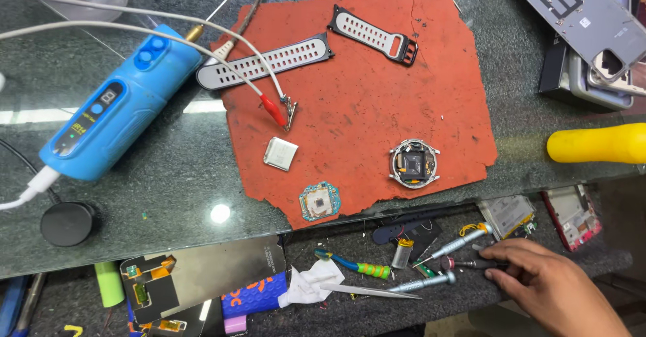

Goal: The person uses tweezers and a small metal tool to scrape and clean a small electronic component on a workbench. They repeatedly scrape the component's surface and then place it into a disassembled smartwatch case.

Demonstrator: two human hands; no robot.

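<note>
The right hand (548,284) lies low at the right of the view, on the shelf under the glass tabletop (168,189), its fingers curled loosely and its fingertips (490,253) touching the dark screwdriver (471,264) that lies flat there; it rests on the tool without gripping it. The left hand is out of view. Just beside that screwdriver lie a silver screwdriver with a yellow collar (461,241) and another silver screwdriver (420,282), then steel tweezers (370,290), a small cylindrical battery cell (402,252), a green and blue handled tool (350,264) and a crumpled white tissue (311,282). Above the shelf, on the tabletop, a ragged orange mat (363,101) carries an opened round watch case (414,163) near its lower right edge, a round blue circuit board (319,201) at its lower edge, a small flat silver battery (280,153) and a red crocodile clip (272,110) on a white cable. Two grey and black watch straps (269,61) lie at the top of the mat, the longer one hanging off its left edge. Well to the left sits a blue handheld tool (111,108), with a round black puck (66,223) below it. At the far right lie a yellow handle (595,143) and a stack of phone cases (592,21).
</note>
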